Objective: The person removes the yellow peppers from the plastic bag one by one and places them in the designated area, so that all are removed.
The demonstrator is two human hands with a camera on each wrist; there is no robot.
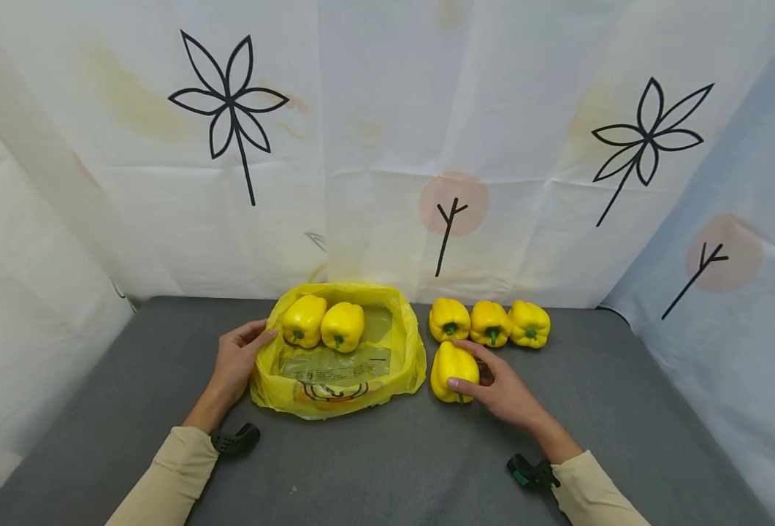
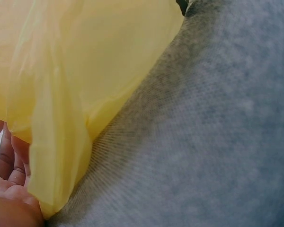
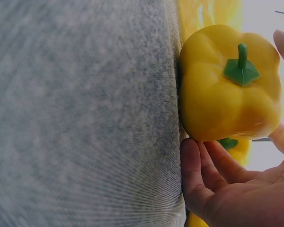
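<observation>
A yellow plastic bag [image 1: 400, 365] lies with its mouth wide and its rim spread. Inside, at its left, two yellow bell peppers [image 1: 342, 327] sit side by side. My left hand [image 1: 237, 361] holds the bag's left rim; in the left wrist view part of that hand [image 2: 12, 184] is hidden behind the yellow plastic [image 2: 61, 104]. To the right of the bag, my right hand [image 1: 499, 387] grips another yellow bell pepper [image 1: 451, 372]. The right wrist view shows this pepper [image 3: 227, 99] with its green stem, touching or very close to the table, fingers along one side.
Three more yellow bell peppers [image 1: 490, 324] stand in a row behind the gripped one. All of this is on a grey cloth-covered table [image 1: 374, 467]. A white patterned curtain [image 1: 374, 146] hangs behind the table and at its sides.
</observation>
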